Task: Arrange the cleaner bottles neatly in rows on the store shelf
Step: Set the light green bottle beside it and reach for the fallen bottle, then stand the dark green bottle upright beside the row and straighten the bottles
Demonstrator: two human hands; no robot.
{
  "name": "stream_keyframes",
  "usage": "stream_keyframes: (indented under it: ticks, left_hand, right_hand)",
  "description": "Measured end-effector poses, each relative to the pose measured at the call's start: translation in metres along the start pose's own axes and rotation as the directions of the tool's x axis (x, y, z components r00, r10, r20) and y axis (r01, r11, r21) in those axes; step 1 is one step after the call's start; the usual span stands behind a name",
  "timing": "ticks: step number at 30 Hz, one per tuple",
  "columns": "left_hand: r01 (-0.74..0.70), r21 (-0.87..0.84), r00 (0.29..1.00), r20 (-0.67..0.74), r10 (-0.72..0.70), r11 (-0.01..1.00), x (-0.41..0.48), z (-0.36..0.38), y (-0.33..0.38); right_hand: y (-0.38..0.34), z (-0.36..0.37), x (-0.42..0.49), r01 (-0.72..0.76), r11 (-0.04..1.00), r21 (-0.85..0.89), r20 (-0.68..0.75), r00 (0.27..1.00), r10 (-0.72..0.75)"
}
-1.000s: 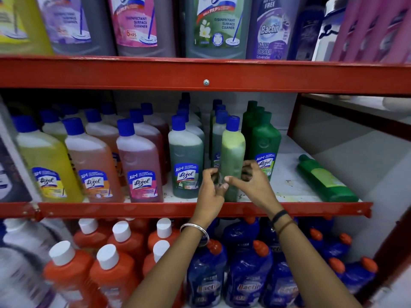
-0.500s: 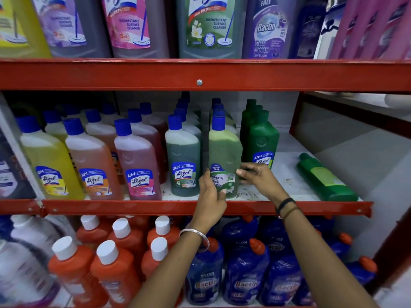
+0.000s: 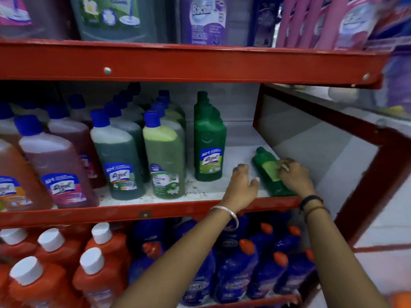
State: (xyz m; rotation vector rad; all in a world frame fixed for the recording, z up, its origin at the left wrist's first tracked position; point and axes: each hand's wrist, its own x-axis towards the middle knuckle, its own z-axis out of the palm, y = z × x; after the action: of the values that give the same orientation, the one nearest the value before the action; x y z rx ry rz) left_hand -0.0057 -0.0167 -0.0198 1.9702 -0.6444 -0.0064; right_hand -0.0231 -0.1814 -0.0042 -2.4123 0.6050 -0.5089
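Note:
A dark green bottle lies on its side at the right end of the middle shelf. My right hand rests on its label with fingers curled over it. My left hand hovers just left of that bottle, fingers loosely apart, holding nothing. A light green bottle with a blue cap stands upright at the front of its row. Beside it stand a dark green-liquid bottle on the left and an opaque green bottle on the right.
Pink and orange-liquid bottles fill the shelf's left. A red beam runs overhead with large bottles above. Below are orange bottles and blue bottles. The red frame post closes the right side.
Both hands left the light green bottle, which now stands facing front, and moved right. My right hand has landed on the lying green bottle. The view shifted right.

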Motion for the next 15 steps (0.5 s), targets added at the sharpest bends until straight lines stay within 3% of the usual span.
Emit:
stream_keyframes:
  ticks: [3, 6, 10, 12, 15]
  left_hand:
    - [0.224, 0.040, 0.964, 0.141, -0.227, 0.974, 0.024, 0.026, 0.015]
    - [0.290, 0.086, 0.934, 0.193, -0.302, 0.953, 0.040, 0.049, 0.025]
    - [0.444, -0.096, 0.890, 0.163, -0.426, 0.891, 0.050, 0.058, 0.020]
    - [0.436, -0.174, 0.899, 0.125, -0.419, 0.883, 0.047, 0.054, 0.017]
    - [0.313, -0.146, 0.949, 0.005, -0.316, 0.938, 0.042, 0.041, 0.012]
  right_hand:
    - [0.011, -0.002, 0.013, -0.193, 0.980, 0.053, 0.173, 0.968, 0.181]
    - [0.009, -0.001, 0.021, -0.299, 0.893, 0.337, 0.233, 0.945, 0.228]
    - [0.003, -0.001, 0.020, -0.365, 0.774, 0.517, 0.275, 0.927, 0.254]
    - [0.002, 0.000, 0.017, -0.356, 0.719, 0.597, 0.281, 0.932, 0.228]
    - [-0.003, 0.002, 0.011, -0.282, 0.605, 0.745, 0.273, 0.956, 0.110]
